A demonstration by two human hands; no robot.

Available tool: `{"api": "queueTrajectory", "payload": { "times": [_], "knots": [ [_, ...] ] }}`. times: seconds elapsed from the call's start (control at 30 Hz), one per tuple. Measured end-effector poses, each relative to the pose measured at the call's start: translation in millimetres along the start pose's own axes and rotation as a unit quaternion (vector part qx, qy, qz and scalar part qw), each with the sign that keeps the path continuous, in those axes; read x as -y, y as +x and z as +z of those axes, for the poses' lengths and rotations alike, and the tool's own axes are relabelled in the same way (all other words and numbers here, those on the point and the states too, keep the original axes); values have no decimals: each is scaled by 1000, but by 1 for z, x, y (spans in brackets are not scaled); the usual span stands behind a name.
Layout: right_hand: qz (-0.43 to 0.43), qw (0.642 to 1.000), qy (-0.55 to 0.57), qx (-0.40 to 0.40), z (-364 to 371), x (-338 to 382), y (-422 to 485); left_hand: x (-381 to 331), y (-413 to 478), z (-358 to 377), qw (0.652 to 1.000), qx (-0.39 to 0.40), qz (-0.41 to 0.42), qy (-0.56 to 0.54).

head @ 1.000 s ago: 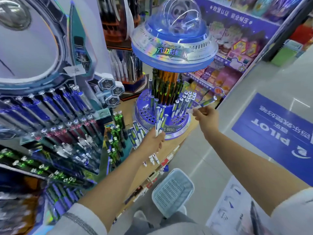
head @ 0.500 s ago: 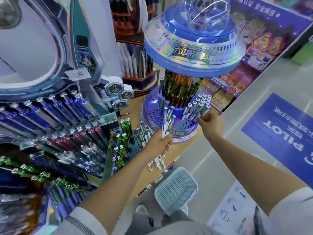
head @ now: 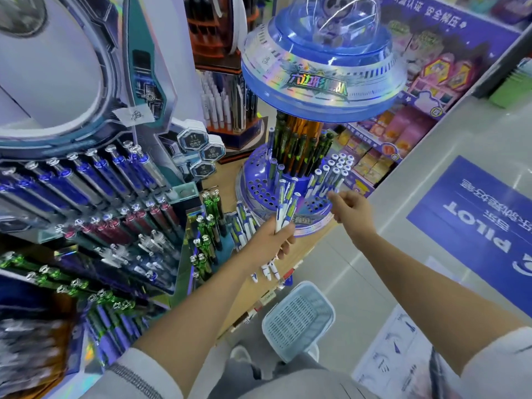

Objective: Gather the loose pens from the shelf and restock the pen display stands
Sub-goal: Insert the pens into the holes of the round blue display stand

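the left hand [head: 270, 240] is closed around a small bundle of white-and-blue pens [head: 285, 208], tips hanging out below the palm and caps fanning up in front of the round purple stand [head: 259, 188]. the right hand [head: 352, 210] sits at the stand's rim with fingers curled small against the cluster of white-capped pens [head: 331, 174]; whether it pinches a pen there i cannot tell. more loose pens [head: 243, 223] lie on the wooden shelf [head: 305, 254] just beside the stand's base.

risk, as i judge it: the bundle is held loosely and fanned, so a pen could slide out toward the pale basket [head: 299, 315] or the floor below. the right wrist is close to the upright pens and could knock them askew.

compared with 1 s ago, the right hand no longer holds a pen out in the open air; it has dropped to the holes. the left hand keeps its bundle.
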State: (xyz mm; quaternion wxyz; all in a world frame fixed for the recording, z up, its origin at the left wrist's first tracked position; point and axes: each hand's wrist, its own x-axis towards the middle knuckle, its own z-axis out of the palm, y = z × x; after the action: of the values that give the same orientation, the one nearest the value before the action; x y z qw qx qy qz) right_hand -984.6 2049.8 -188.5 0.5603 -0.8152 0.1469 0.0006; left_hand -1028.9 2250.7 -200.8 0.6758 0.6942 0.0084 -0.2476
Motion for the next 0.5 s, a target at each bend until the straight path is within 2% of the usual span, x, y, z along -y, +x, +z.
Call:
{"api": "queueTrajectory", "payload": {
  "times": [0.07, 0.2, 0.3, 0.4, 0.5],
  "knots": [
    [-21, 998, 21, 51, 0, 6, -10, 0, -2, 6, 1000, 12, 9, -14],
    [-27, 978, 19, 205, 3, 15, -29, 2, -4, 17, 999, 34, 13, -13],
    [-20, 964, 38, 261, 2, 18, -35, 3, -5, 19, 999, 39, 18, -23],
    [-6, 961, 60, 271, -1, 14, -35, 1, -7, 20, 998, 47, 15, -45],
    [-2, 979, 87, 187, -4, 14, -30, 0, -5, 16, 998, 27, 0, -64]
  ]
}}
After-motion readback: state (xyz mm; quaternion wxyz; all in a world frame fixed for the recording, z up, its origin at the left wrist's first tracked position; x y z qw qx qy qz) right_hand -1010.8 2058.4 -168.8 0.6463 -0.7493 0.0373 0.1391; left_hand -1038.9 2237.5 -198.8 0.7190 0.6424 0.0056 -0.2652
